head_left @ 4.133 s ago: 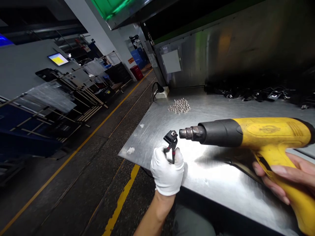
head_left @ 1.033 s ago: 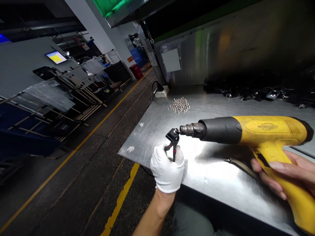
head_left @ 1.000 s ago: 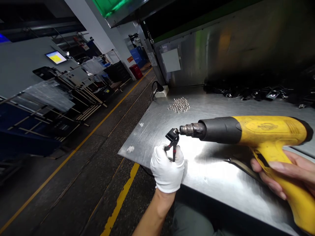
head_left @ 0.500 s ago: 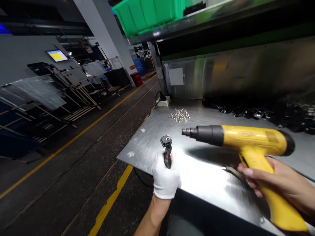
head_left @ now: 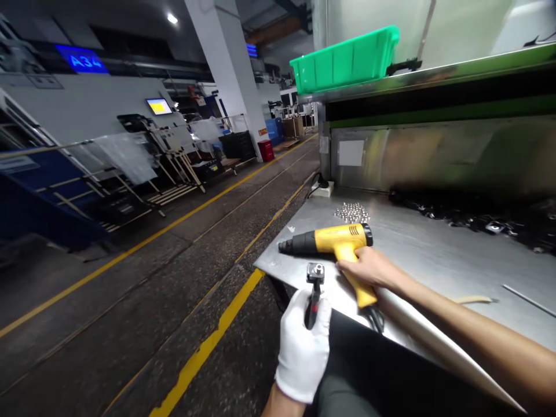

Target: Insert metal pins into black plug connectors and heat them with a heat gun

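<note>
My left hand [head_left: 304, 347], in a white glove, is closed round the stem of a small black bracket-like part [head_left: 315, 273]. The part stands upright, with a squarish head, a silver metal ring or nut on top and a red mark on its stem. My bare right hand [head_left: 369, 265] grips the handle of a yellow heat gun [head_left: 343, 236] with a black nozzle pointing left. The gun is at the left end of the metal table [head_left: 417, 260]; whether it touches the top I cannot tell. Behind it lies a cluster of small silver metal pieces [head_left: 353, 212].
Black parts [head_left: 478, 217] are heaped along the table's back. A tool with a pale handle [head_left: 473, 299] and a thin metal rod [head_left: 527, 299] lie at the right. A white power strip [head_left: 324, 189] sits at the back left corner. Overhead, a green bin [head_left: 343, 61] stands on a shelf.
My right hand has carried the heat gun left and away from me, over the table's left end. My left hand still holds the black part. The view has tilted up and left.
</note>
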The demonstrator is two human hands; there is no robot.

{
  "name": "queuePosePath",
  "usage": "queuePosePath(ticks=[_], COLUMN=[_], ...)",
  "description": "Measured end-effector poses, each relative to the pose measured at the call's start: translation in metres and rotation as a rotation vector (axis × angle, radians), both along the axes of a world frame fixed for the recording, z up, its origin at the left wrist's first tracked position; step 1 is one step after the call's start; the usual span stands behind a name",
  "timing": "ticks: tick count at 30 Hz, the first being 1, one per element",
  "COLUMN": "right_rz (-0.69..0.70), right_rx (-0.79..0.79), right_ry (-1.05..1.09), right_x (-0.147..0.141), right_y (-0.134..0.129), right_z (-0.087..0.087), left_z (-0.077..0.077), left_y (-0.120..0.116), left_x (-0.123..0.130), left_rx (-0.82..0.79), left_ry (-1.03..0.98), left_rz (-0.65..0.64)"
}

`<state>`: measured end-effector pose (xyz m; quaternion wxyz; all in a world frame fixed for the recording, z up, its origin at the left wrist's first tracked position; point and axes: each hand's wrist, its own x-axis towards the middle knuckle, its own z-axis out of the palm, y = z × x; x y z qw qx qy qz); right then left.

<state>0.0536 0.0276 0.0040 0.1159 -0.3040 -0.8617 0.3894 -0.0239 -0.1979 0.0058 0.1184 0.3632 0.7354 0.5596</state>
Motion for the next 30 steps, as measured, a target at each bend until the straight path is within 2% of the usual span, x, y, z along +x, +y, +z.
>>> queuePosePath(ticks=[4, 8, 11, 16, 18, 20, 22, 26, 28, 30], right_rz=[-0.007, -0.011, -0.058, -0.172, -0.191, -0.173, -0.128, -0.073, -0.108, -0.213], right_rx=[0.295, 0.478, 0.572, 0.659, 0.672, 0.665, 0.644, 0.622, 0.624, 0.622], right_ry=[-0.067, -0.109, -0.116, -0.119, -0.129, -0.146, -0.174, -0.237, -0.263, -0.298], right_x=[-0.003, 0.028, 0.077, 0.185, 0.224, 0.250, 0.262, 0.259, 0.258, 0.265], right_y=[-0.011, -0.009, 0.008, 0.051, 0.059, 0.058, 0.048, 0.025, 0.025, 0.036], right_z=[0.009, 0.015, 0.011, -0.006, -0.010, -0.012, -0.012, -0.010, -0.008, -0.006], left_z=[0.000, 0.001, 0.002, 0.004, 0.007, 0.011, 0.017, 0.025, 0.026, 0.027], left_y=[-0.007, -0.007, -0.002, 0.011, 0.019, 0.031, 0.044, 0.071, 0.083, 0.096], left_x=[0.003, 0.007, 0.013, 0.025, 0.031, 0.038, 0.048, 0.070, 0.078, 0.082], left_rx=[-0.011, -0.045, -0.066, -0.099, -0.129, -0.169, -0.209, -0.280, -0.322, -0.347], left_ry=[-0.016, -0.010, 0.002, -0.033, -0.071, -0.101, -0.127, -0.219, -0.235, -0.176], left_rz=[-0.020, -0.054, -0.099, -0.227, -0.264, -0.298, -0.359, -0.513, -0.560, -0.579])
